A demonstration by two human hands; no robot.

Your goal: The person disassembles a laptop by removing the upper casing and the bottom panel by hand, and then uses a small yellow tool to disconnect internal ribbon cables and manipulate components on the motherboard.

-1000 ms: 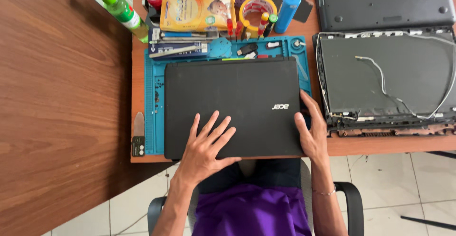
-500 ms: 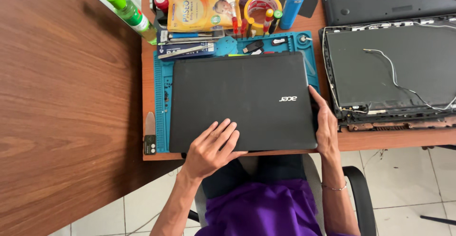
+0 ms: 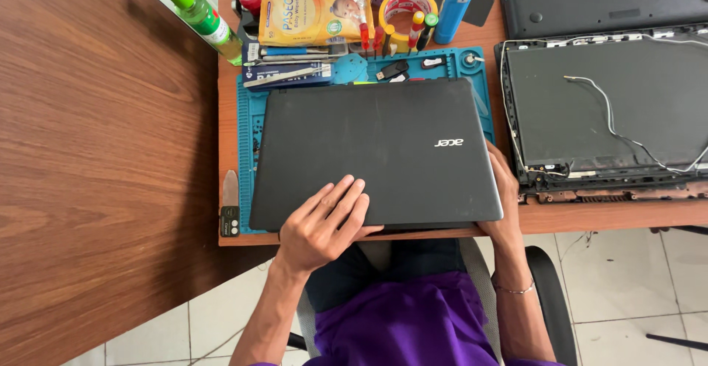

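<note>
A dark brown wooden tabletop [image 3: 96, 152] fills the left of the view, and a green plastic bottle with a green cap [image 3: 199, 16] lies near its corner. Beside it runs a narrower reddish wooden desk [image 3: 228, 137] carrying a blue silicone repair mat [image 3: 251, 115] with small tools in its upper trays.

On that mat lies the closed black laptop with a matte plastic lid [image 3: 376, 152], its near edge reaching the desk's front rim, just above the person's lap. The left hand [image 3: 324, 226] rests flat on the lid's near-left part, fingers spread and open, pressing rather than gripping. The right hand [image 3: 505, 204] wraps the near-right corner, thumb side along the edge; I cannot tell how far its fingers curl beneath.

The laptop looks stiff and moderately heavy, with a smooth lid that could slide under a flat palm. It is likely best taken by both side edges or under the front rim, not by the lid alone, since the hinge and screen are the fragile parts.

Behind it sit a yellow soft pack of wipes [image 3: 313, 12], a roll of yellow tape [image 3: 405, 5] and a blue cylindrical tool [image 3: 453, 8]. Further right lies a dismantled black laptop shell with loose white and grey wires [image 3: 612, 115].
</note>
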